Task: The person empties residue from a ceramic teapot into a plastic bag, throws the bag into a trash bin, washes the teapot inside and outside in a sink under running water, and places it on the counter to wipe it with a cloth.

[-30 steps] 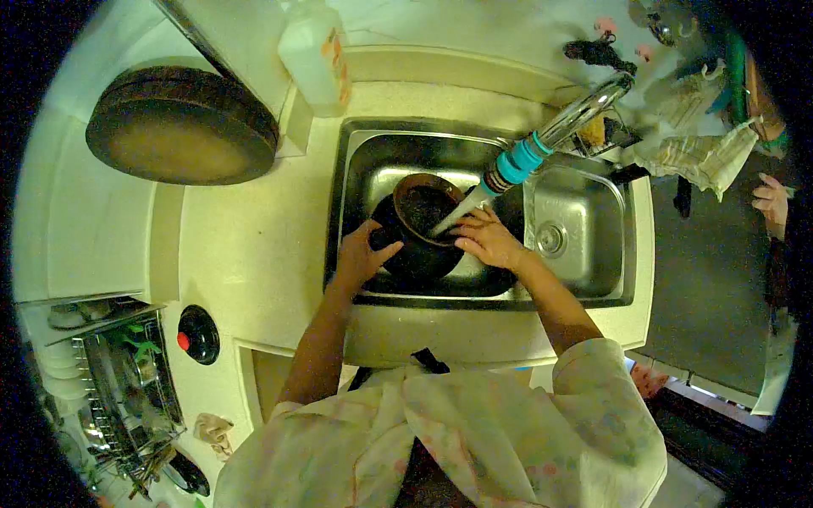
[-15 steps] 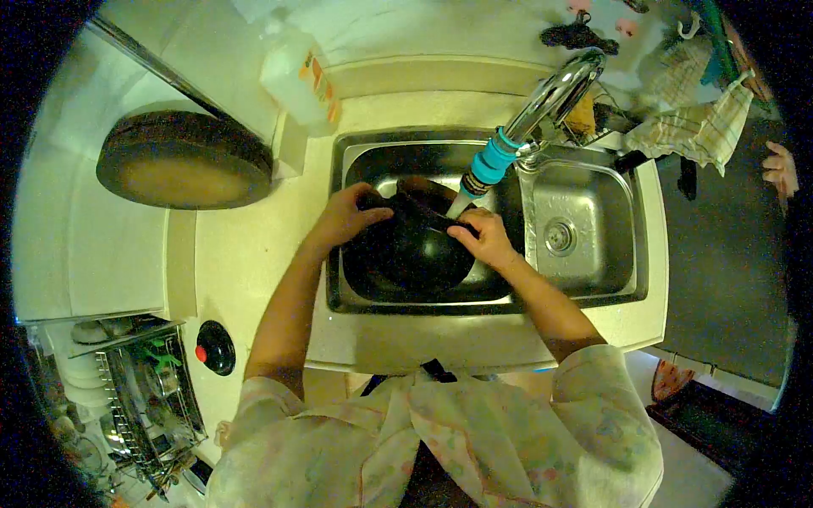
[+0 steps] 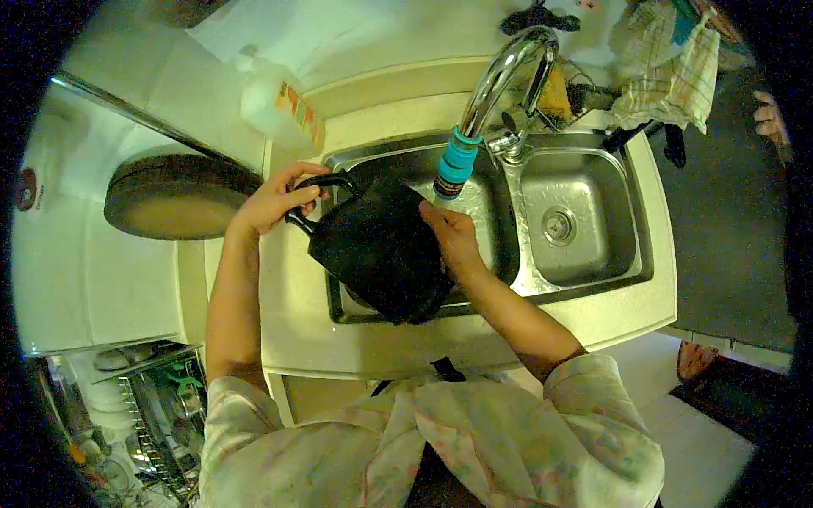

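Observation:
A black pot (image 3: 381,245) is tilted over the large left sink basin (image 3: 495,245), its dark outside facing up toward me. My left hand (image 3: 284,199) is closed round the pot's loop handle on the left. On the other side, my right hand (image 3: 453,237) grips the pot's edge, with some of its fingers hidden behind the pot. Just above my right hand is the chrome faucet (image 3: 500,72) with a turquoise nozzle (image 3: 457,161). Water shows faintly at the nozzle's tip.
To the right is a smaller basin (image 3: 584,229) with a drain. A white bottle (image 3: 279,106) stands behind the sink at left, near a round thick board (image 3: 182,196). Checked cloths (image 3: 669,85) hang at the right. A dish rack (image 3: 157,415) sits lower left. Another person's hand (image 3: 769,118) shows far right.
The pot has been turned and tipped, so its loop handle now points left. My left hand moved left onto that handle; my right hand shifted slightly left along the pot. The camera view has shifted.

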`<act>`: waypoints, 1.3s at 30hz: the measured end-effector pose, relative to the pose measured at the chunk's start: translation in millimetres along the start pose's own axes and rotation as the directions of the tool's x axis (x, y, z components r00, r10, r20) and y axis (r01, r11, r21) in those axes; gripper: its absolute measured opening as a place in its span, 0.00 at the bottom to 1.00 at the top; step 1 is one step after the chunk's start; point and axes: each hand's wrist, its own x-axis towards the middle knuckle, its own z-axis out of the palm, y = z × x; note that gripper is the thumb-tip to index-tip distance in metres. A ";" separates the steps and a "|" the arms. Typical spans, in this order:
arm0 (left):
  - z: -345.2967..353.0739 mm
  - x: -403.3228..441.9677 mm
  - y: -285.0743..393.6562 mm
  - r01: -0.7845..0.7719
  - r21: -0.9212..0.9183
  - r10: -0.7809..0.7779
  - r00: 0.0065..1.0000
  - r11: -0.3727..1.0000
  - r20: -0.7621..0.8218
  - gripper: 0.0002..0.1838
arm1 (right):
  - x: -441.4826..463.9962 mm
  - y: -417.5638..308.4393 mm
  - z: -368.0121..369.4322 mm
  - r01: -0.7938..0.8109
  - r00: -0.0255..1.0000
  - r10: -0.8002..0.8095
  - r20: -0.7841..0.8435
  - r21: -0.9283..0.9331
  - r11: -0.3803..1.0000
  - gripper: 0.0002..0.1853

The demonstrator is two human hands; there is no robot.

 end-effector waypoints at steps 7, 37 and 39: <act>16.6 -7.8 -29.8 -0.145 -0.577 0.051 0.983 0.804 -0.175 0.23 | 4.5 0.6 5.8 -0.191 0.981 0.193 0.004 0.133 0.972 0.20; 40.2 -47.8 -56.7 0.087 -0.280 -0.145 0.970 0.956 -0.195 0.14 | 24.1 -6.4 -34.2 0.533 0.836 -0.175 0.520 -0.692 0.487 0.19; 45.4 -50.2 -62.4 0.145 -0.229 -0.182 0.972 0.963 -0.150 0.13 | 10.3 -10.6 -29.7 0.660 0.750 -0.333 0.572 -0.680 0.320 0.15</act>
